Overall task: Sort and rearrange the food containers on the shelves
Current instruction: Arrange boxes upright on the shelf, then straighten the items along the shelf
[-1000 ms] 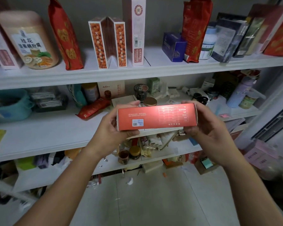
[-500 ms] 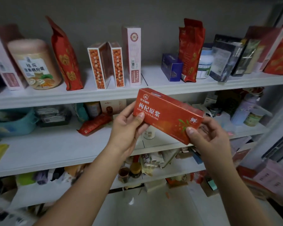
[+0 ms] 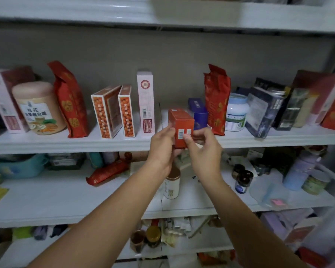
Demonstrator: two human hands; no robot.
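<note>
Left hand (image 3: 162,146) grips red box (image 3: 180,122) at upper shelf (image 3: 66,144) edge; right hand (image 3: 203,147) pinches box's near end.

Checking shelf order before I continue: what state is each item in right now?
orange box: held end-on at the shelf front edge, by both hands.
left hand: grips the box's left side.
right hand: pinches its near end.
tall white box: upright.
red pouch: lying flat on shelf below.
</note>
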